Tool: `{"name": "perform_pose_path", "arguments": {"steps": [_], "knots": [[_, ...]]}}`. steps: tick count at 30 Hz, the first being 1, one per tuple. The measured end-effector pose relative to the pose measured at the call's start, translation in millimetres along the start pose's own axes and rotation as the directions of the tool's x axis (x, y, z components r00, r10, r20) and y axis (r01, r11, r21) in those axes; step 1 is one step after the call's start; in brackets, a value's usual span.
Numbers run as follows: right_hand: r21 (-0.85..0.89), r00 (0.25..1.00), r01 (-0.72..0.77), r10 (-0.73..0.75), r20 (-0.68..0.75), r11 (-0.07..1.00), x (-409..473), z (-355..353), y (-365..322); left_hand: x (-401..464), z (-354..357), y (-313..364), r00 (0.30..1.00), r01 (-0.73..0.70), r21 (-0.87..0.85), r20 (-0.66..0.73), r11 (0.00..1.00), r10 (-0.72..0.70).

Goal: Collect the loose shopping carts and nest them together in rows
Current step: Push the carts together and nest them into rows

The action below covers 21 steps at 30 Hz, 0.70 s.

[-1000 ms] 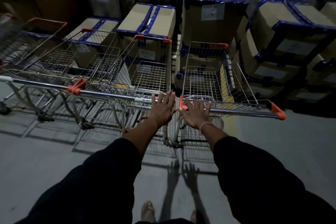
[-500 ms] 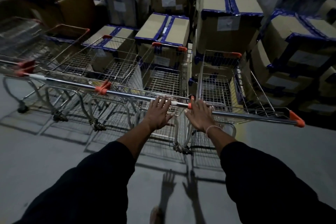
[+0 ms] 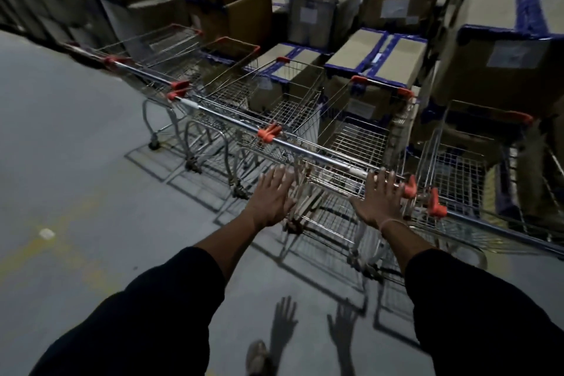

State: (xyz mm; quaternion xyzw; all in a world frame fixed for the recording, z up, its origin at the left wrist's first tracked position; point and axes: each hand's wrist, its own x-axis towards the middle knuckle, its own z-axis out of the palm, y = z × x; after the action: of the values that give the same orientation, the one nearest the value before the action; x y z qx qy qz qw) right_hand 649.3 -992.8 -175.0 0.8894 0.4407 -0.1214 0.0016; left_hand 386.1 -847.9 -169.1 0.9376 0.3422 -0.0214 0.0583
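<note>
Both hands, left hand [image 3: 272, 198] and right hand [image 3: 379, 199], fingers spread, face carts [image 3: 305, 119] hemmed by stacked boxes [image 3: 378, 55].

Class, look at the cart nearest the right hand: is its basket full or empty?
Empty. Through the cart's wire basket only bare mesh shows; the boxes stand behind it.

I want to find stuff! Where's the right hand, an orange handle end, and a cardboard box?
right hand [image 3: 380, 203]: head view, back of the hand.
orange handle end [image 3: 269, 133]: head view, the plastic cap.
cardboard box [image 3: 378, 55]: head view, its top flap.
</note>
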Motion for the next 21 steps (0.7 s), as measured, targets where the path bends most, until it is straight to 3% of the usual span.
{"name": "perform_pose_path", "arguments": {"steps": [9,17,21], "knots": [[0.032,0.991,0.124,-0.125,0.049,0.992,49,1,-102,26,-10,-83,1.0,0.012,-0.057,0.005,0.998,-0.012],[0.063,0.987,0.158,-0.159,0.02,0.985,115,-4,-229,119,-28,-179,0.986,-0.158,-0.031,-0.05,0.987,0.157],[0.139,0.996,0.08,-0.085,0.03,0.987,146,-3,-268,165,-31,-203,0.967,-0.249,0.002,-0.064,0.969,0.248]]}}
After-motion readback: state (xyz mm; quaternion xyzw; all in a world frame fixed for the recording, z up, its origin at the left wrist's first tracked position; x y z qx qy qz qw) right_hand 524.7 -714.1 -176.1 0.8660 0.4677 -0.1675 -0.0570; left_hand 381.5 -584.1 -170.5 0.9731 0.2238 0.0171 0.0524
